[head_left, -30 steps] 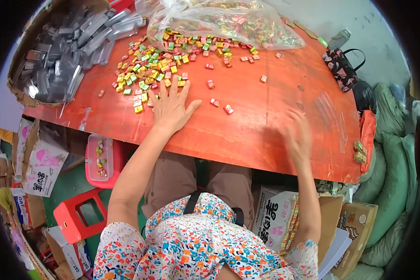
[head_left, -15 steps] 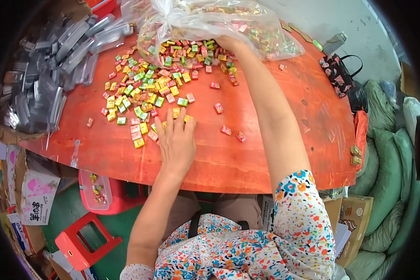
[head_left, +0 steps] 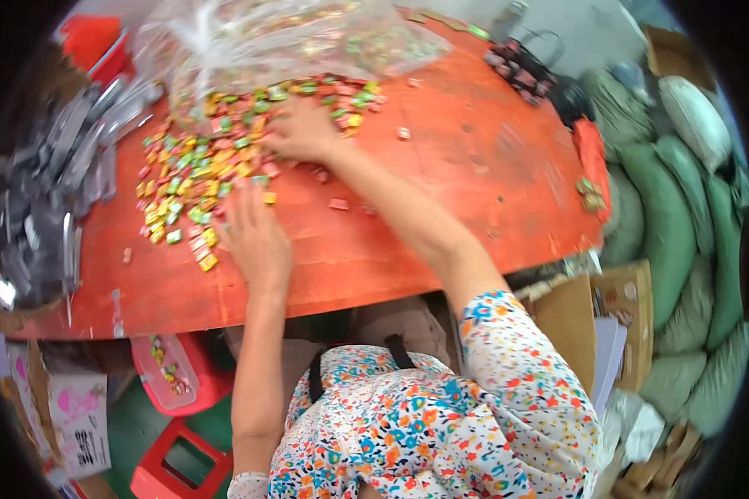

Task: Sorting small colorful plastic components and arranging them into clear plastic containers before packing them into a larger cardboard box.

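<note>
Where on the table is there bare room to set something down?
The table is mostly bare between the right forearm and the red bag, and along the near edge, right of the left forearm. Packets crowd around the right hand and beyond the left hand; plastic cases crowd the left side.

The left hand (head_left: 256, 239) is stretching its fingers upward, left of middle, while the right hand (head_left: 302, 133) is pointing left, higher up.
</note>
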`<action>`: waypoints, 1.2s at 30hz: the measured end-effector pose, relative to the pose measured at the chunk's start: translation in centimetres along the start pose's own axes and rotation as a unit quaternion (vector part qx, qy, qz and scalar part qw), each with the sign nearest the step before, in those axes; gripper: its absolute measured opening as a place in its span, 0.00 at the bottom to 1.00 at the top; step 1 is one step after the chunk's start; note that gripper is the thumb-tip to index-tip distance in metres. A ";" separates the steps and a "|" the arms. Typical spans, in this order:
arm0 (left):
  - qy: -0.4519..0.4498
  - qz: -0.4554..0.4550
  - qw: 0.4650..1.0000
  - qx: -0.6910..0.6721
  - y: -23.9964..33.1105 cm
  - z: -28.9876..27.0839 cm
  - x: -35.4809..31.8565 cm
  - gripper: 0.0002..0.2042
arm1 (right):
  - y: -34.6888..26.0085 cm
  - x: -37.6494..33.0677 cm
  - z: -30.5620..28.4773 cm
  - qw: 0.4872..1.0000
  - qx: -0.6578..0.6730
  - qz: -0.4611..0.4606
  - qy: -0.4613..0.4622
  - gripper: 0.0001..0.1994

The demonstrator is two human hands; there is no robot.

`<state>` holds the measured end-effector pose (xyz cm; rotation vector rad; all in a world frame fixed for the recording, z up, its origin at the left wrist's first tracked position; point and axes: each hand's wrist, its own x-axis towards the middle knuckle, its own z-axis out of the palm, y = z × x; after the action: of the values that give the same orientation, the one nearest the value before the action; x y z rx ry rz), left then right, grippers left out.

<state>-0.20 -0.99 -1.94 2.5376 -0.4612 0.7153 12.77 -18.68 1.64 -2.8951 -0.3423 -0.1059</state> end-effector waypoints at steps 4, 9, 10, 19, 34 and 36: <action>0.057 -0.004 0.998 0.002 0.0 -0.8 0.3 0.25 | -4.4 -0.6 3.5 0.988 0.102 -0.096 0.061 0.28; 0.090 0.076 0.993 -0.009 1.1 0.6 0.4 0.28 | -2.4 -4.0 1.1 0.959 0.217 -0.172 0.057 0.25; 0.090 0.075 0.993 -0.004 0.4 0.5 0.3 0.28 | -2.2 -5.5 0.2 0.966 0.207 -0.150 0.029 0.24; -0.011 0.087 0.996 0.027 -0.3 -0.6 -0.1 0.27 | 17.4 -18.7 -8.4 0.974 -0.141 0.124 0.128 0.12; -0.126 0.074 0.987 0.073 -1.2 0.4 -0.1 0.26 | 13.5 -24.3 -5.4 0.974 0.037 0.200 0.095 0.25; -0.131 0.076 0.986 0.072 -1.2 0.7 -0.3 0.26 | 11.5 -23.8 -1.2 0.979 -0.039 0.111 0.167 0.25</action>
<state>0.40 -0.27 -3.07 2.7697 -0.7233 0.4824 -7.61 -35.14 -1.90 -2.8960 0.0465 -0.5683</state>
